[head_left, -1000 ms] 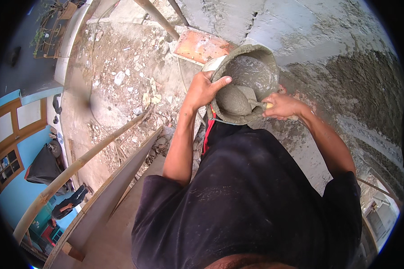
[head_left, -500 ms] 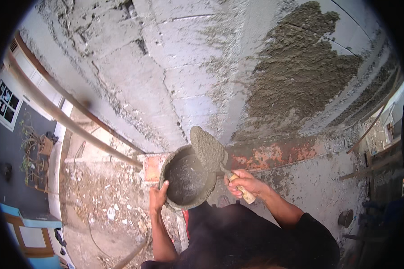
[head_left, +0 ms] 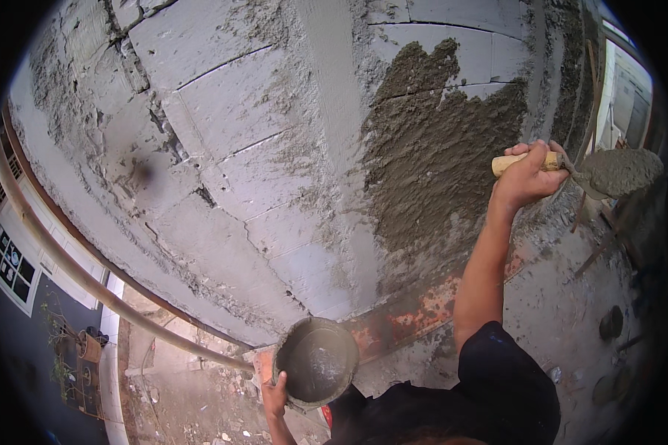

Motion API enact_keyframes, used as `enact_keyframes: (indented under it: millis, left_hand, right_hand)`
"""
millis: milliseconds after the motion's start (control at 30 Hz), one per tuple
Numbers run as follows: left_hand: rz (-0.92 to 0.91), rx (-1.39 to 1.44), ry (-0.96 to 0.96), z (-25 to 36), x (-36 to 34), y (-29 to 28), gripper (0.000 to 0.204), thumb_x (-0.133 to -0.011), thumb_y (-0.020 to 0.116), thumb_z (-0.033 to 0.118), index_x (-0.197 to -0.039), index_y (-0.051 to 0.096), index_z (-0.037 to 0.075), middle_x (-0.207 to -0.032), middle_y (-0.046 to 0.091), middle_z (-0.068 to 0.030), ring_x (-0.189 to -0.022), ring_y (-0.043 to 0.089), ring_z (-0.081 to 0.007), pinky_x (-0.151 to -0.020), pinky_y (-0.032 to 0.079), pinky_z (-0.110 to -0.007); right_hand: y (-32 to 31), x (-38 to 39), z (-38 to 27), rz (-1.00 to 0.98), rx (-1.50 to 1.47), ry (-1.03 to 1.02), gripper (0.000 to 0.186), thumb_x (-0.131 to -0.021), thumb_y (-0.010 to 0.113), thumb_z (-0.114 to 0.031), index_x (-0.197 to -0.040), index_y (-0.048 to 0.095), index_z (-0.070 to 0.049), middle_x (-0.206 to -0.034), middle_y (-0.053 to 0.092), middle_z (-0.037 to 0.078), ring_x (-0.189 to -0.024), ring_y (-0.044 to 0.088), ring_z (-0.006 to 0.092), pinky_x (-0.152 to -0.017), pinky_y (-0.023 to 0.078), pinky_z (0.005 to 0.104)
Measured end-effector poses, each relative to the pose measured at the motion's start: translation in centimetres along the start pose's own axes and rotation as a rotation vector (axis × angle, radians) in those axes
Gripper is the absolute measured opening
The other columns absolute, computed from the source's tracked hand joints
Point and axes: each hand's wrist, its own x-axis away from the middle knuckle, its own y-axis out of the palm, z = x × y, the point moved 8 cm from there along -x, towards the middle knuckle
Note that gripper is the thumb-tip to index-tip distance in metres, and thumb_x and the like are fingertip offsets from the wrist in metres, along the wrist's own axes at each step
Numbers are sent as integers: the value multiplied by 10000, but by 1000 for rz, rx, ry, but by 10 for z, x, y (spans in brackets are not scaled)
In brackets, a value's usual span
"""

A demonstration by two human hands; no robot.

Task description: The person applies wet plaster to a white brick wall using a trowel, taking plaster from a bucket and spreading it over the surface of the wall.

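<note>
Loaded trowel [head_left: 586, 183]: shifted from above the bucket [head_left: 354, 354] to two o'clock of it, well apart; its mortar [head_left: 624, 170] is thus carried clear. Handle: wrapped by the right hand [head_left: 529, 176], fingers curled tight. Bucket: gripped at eight o'clock by the left hand [head_left: 275, 397], thumb over rim, other fingers hidden. Wet patch [head_left: 445, 152]: borne by the wall [head_left: 226, 119], one o'clock of bucket.

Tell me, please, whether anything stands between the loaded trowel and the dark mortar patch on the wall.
Only the right hand, holding the trowel, shows between the load and the patch; no other obstacle is visible.
</note>
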Motion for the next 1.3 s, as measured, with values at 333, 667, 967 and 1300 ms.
enact_keyframes:
  millis: [333,667,967,1300]
  left_hand:
    - [6,-118,-9,8,18,-6,342,-918,687,229,-1089,664,-67,-944,699,-72,-830,609,-155,-770,492,-321]
    - [9,-154,4,20,16,15,401,-926,676,310,-1013,697,-80,-790,702,-66,-718,593,-91,-647,505,-314]
    - [-10,-130,-46,3,31,27,466,-889,736,352,-940,679,-108,-666,588,-9,-619,496,-84,-549,441,-301]
    - [-8,-114,-117,12,49,12,460,-908,710,377,-951,693,-80,-725,649,-45,-659,545,-88,-592,480,-302]
  right_hand:
    - [26,231,176,-1083,785,117,385,-842,635,-138,-1184,508,-14,-855,646,275,-874,641,464,-747,505,528]
    - [-146,423,89,-2677,681,207,386,-824,631,-210,-1120,570,29,-902,675,264,-910,654,456,-828,515,529]
    - [-224,546,75,-3017,359,95,215,-830,584,-132,-925,707,16,-834,699,208,-755,700,342,-648,540,457]
    - [-274,486,53,-2592,372,2053,105,-830,600,-101,-823,574,0,-593,522,28,-431,481,90,-380,380,260]
